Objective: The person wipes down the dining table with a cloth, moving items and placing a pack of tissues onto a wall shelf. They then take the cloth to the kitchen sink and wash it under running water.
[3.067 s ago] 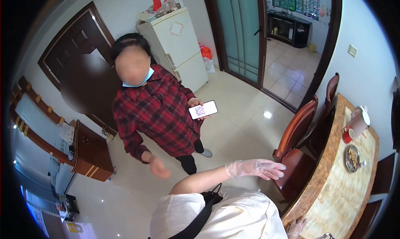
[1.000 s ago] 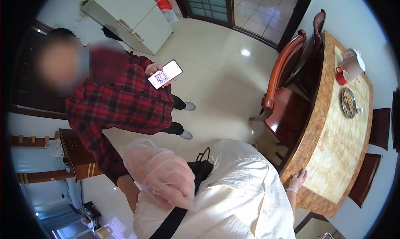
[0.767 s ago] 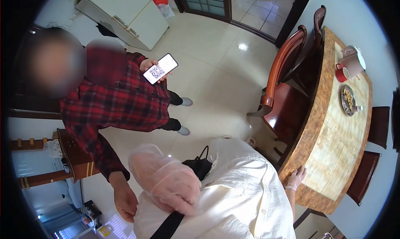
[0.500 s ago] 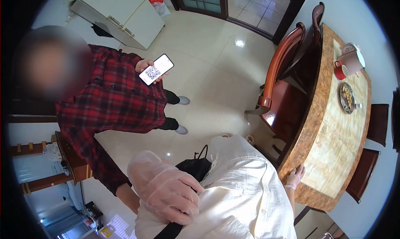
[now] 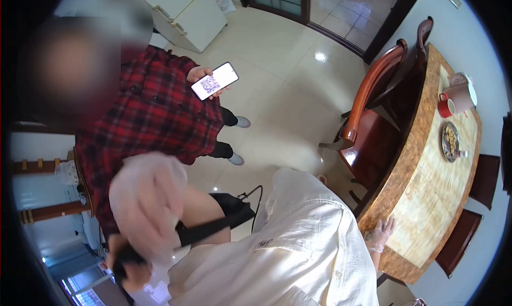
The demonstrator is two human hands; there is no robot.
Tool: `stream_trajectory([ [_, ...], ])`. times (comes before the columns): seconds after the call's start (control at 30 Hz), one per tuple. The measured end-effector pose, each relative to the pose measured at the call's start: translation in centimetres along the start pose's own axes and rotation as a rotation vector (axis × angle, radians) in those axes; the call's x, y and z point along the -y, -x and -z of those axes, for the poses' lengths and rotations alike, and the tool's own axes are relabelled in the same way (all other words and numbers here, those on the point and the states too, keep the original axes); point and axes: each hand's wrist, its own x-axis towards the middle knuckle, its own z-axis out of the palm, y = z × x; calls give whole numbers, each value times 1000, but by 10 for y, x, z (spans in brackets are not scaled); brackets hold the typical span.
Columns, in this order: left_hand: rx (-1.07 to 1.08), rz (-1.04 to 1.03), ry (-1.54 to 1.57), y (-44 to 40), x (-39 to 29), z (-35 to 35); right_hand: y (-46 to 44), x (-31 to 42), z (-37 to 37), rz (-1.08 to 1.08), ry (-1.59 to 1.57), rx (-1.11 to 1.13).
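Head view: shows black strap (image 5: 210,230) slanting down-left from black bag (image 5: 226,202). Just above the strap's lower part, shows left hand (image 5: 149,204), gloved, too blurred to tell the fingers' state. At the strap's lower end, shows co-worker's near hand (image 5: 132,274), blurred. Well right of the strap, shows right hand (image 5: 382,233), gloved, fingers spread on table (image 5: 426,215). Above the strap, shows co-worker's phone (image 5: 215,81); up and right, chair (image 5: 373,143) standing against the table.

Left hand (image 5: 148,204), gloved, is raised close to the camera; blurred, finger closure unreadable. Bare left forearm (image 5: 205,212) shows beside it. Right hand (image 5: 381,234), also gloved, reaches out sideways, palm down, fingers extended.
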Motion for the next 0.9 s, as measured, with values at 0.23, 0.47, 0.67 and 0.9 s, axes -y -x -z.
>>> stream_trajectory([
  [0.23, 277, 234, 131, -11, -2, 84, -53, 167, 41, 769, -342, -54],
  [0.47, -1013, 460, -464, -35, -56, -53, -76, 352, 64, 1460, -526, -11],
  [0.67, -1387, 608, -519, -17, -83, -96, -49, 498, 88, 1773, -576, 42],
  [0.9, -1792, 456, -1003, -39, -77, -116, 60, 631, 92, 2176, -662, -111],
])
